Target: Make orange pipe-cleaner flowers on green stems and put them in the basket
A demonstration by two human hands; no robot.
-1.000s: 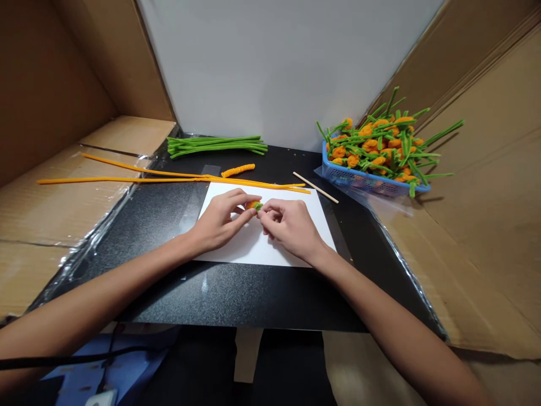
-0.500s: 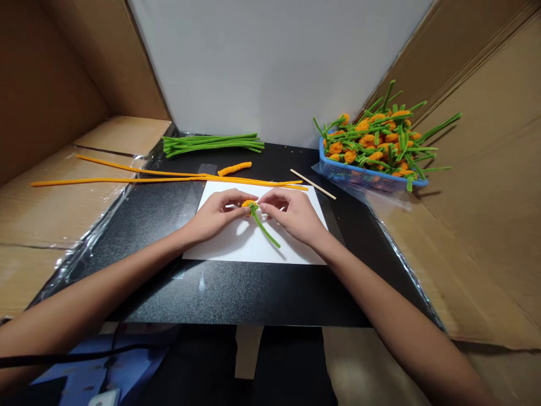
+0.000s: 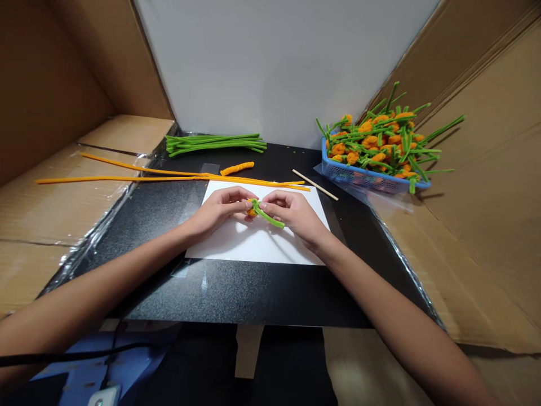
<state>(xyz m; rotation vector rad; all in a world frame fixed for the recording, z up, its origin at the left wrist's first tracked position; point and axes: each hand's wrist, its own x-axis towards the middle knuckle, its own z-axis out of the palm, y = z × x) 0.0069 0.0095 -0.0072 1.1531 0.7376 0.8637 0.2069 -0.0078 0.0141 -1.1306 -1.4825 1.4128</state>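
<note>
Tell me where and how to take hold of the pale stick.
Pinch the near-right half of the pale stick across its thin width, coming down from above on the right hand side. It lies slanted on the black table, and its far-left half sits close to the orange stems.

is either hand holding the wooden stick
No, the wooden stick lies on the black table, apart from both the left hand and the right hand.
</note>
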